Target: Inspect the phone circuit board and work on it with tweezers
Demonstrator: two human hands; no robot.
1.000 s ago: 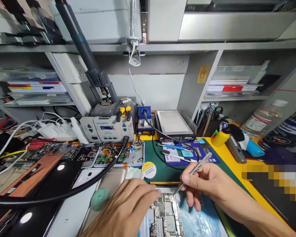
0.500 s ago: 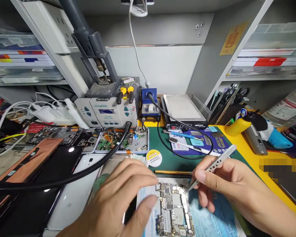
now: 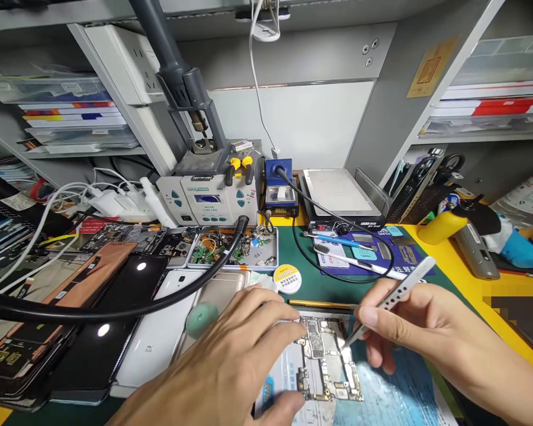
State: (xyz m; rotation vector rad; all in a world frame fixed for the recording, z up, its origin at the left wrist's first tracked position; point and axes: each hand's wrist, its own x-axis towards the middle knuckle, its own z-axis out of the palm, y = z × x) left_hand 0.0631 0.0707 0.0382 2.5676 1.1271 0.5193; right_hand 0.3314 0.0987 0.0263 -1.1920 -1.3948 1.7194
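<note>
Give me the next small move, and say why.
Probably steady the circuit board with the left hand before moving the tweezers: their tips, held by the right hand, are at the board's right side, while the left hand's fingers are near its left edge.

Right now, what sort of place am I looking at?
Probably an electronics or phone repair bench: tweezers in your right hand at a bare circuit board, a tray of small parts, and a white phone.
</note>
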